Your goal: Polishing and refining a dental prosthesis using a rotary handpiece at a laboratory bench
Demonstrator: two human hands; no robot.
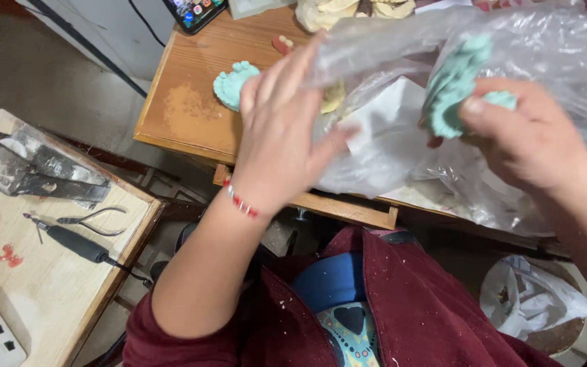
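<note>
My right hand grips a pale green plaster cast at the mouth of a clear plastic bag. My left hand, with a red bead bracelet at the wrist, pinches the bag's left edge and holds it apart. A second pale green cast, shaped like a small foot with toes, lies on the wooden table just left of my left hand. White paper shows under the bag.
A low side table at the left carries pliers, a black handled rotary tool and dark metal trays. A phone lies at the table's far edge. Yellowish casts sit at the back. A bagged bin stands lower right.
</note>
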